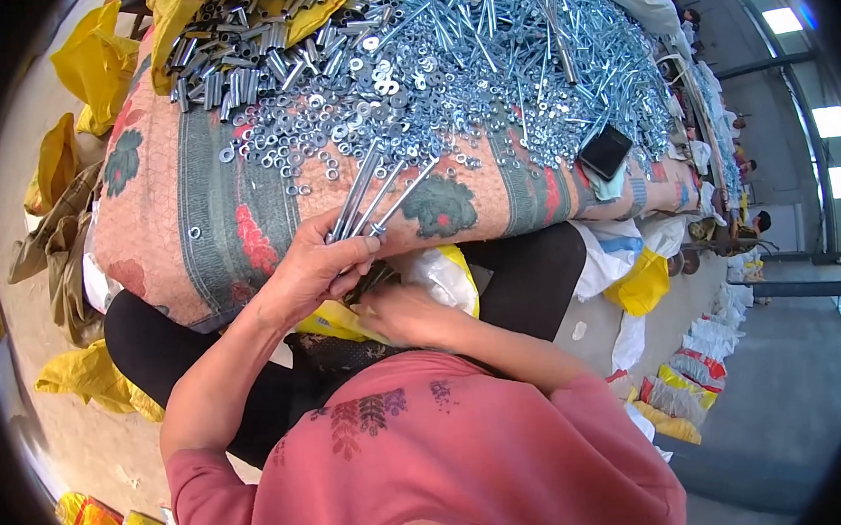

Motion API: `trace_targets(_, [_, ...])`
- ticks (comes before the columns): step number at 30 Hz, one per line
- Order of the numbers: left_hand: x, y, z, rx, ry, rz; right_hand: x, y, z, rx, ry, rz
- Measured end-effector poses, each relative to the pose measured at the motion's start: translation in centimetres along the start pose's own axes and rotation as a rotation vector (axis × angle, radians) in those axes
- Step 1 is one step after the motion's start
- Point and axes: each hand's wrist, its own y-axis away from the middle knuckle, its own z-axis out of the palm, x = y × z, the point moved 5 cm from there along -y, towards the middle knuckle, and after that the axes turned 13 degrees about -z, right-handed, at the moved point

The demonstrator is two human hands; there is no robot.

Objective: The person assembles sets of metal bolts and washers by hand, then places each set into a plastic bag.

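My left hand point(330, 258) is closed round a small bundle of long metal bolts point(371, 197), which fan out upward over the near edge of the padded table. Just below it, over my lap, my right hand point(406, 315) is at a yellow and white plastic bag point(437, 277). Its fingertips are hidden, so what they grip cannot be seen. Beyond my hands, a wide heap of loose hardware covers the table: long bolts point(474, 22), washers and nuts point(337, 124), and short metal tubes point(230, 73) at the far left.
A patterned pink and grey cloth point(151, 210) covers the table. A black phone point(606, 152) lies near its right side. Yellow sacks point(94, 66) stand at the left, and packed bags point(697, 372) line the floor at right. Other people sit along the far right.
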Motion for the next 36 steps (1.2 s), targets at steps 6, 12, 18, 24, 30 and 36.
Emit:
trace_targets(6, [-0.5, -0.7, 0.4, -0.003, -0.022, -0.032, -0.4, 3.3, 2.4, -0.140, -0.341, -0.168])
trace_targets(12, [-0.3, -0.3, 0.4, 0.009, 0.014, 0.003, -1.1, 6.8, -10.1, 0.721, -0.126, 0.055])
trace_targets(18, [-0.6, 0.0, 1.4, -0.026, -0.014, -0.073, 7.2, 10.0, -17.6, 1.148, 0.274, 0.202])
trace_targets(24, [-1.6, -0.3, 1.1, 0.007, 0.054, -0.111, 10.0, 8.4, -17.9, 1.043, 0.514, 0.258])
trace_targets(30, [-2.3, -0.6, 0.6, -0.026, 0.035, -0.160, 4.6, 7.5, -17.1, 1.031, -0.438, -0.006])
trace_targets(36, [-1.6, -0.9, 0.8, 0.017, -0.074, -0.170, 3.5, 5.5, -14.2, 0.879, -0.997, -0.080])
